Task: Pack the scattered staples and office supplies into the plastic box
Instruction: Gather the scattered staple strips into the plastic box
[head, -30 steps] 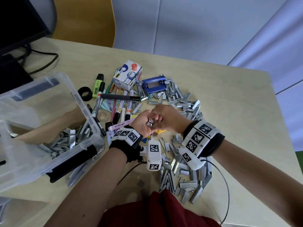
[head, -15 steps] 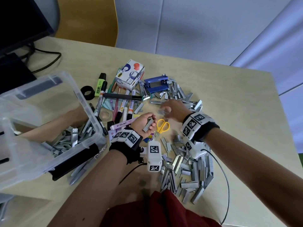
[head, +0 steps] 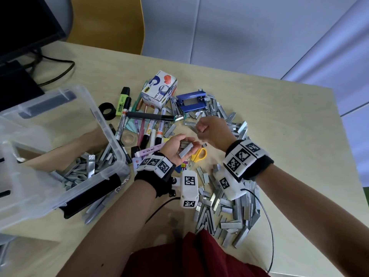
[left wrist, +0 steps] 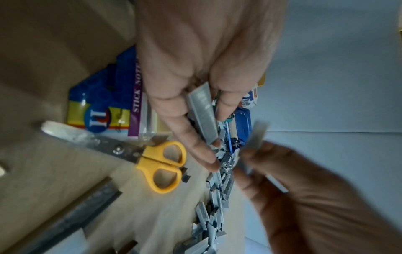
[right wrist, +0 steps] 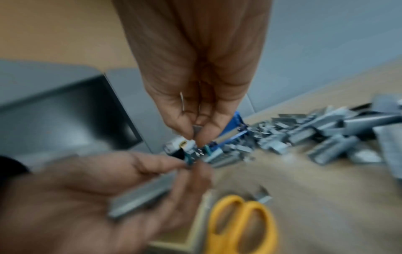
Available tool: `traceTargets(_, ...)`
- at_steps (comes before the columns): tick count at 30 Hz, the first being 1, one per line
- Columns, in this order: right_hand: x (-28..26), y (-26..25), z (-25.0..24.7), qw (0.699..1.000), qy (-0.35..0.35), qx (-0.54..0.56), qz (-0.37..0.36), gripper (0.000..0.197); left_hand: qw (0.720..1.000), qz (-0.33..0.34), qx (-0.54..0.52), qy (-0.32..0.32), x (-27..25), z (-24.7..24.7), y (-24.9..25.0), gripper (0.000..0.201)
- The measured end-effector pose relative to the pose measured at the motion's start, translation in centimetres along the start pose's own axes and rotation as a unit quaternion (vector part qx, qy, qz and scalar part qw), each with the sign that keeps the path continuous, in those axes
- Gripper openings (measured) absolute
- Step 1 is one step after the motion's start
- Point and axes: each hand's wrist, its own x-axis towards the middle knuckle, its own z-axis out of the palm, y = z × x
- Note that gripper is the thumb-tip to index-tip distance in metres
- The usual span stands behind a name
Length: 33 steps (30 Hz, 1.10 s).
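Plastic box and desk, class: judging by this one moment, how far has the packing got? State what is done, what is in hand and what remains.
Done: a layer of staple strips lies in the plastic box. In hand: the left hand holds staple strips; the right hand pinches another strip. Left: most of it, namely the staple pile, scissors, markers, hole punch and tape dispenser box on the desk.

Dull grey metal staples (head: 225, 202), clear glossy plastic box (head: 111, 136), matt pale wood-look table (head: 279, 120).
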Motion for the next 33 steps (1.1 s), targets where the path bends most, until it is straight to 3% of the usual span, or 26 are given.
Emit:
traceTargets(4,-1.8,-2.7,-0.2,0.995,-0.068,0.067,-0.017,0.009,0.999,0.037,-0.014,0.002,0.0,0.5,-0.3,0.032)
traceTargets(6,-2.0,-2.8,0.3,0.996,-0.071,0.042,-0.022,0.004,0.999,0.047,-0.004,-0.006,-0.1,0.6,-0.4,0.030)
traceTargets(10,-1.7,-2.6,0.1,0.998,-0.045,0.029,-0.027,0.013,0.999,0.045,-0.024,-0.010,-0.1,0.5,-0.2,0.041)
traceTargets(12,-1.3,-2.0,-0.8,0.998,0.000,0.062,-0.005,0.015,0.998,0.043,-0.044,-0.018,0.2,0.1,-0.2,0.055)
traceTargets(14,-0.3,-0.5,-1.4,0.996,0.049,0.075,0.025,0.017,0.999,0.041,-0.029,-0.019,0.4,-0.4,-0.1,0.053)
traceTargets(16,0.6,1.3,-1.2,0.998,0.041,0.012,0.041,0.020,0.999,0.033,0.002,-0.021,0.6,-0.8,-0.1,0.050)
traceTargets(20,0.4,3.2,1.1,0.986,-0.080,-0.147,0.006,0.022,0.999,0.016,0.034,-0.026,0.6,-0.7,-0.3,0.047)
traceTargets(24,0.2,2.9,2.3,0.977,-0.080,-0.196,-0.026,0.018,0.999,0.000,0.032,-0.023,0.8,-0.8,-0.4,0.046)
traceTargets(26,0.3,3.1,2.4,0.980,-0.081,-0.181,-0.010,0.017,0.999,-0.002,0.035,-0.016,0.9,-0.8,-0.4,0.047)
traceTargets(30,0.4,4.3,1.7,0.997,-0.036,-0.029,0.064,0.009,0.999,-0.001,0.022,-0.026,1.3,-1.0,-0.3,0.061)
traceTargets(33,0.3,4.3,2.0,0.998,-0.040,-0.040,0.036,0.016,0.999,0.005,0.029,-0.017,1.5,-1.0,-0.3,0.051)
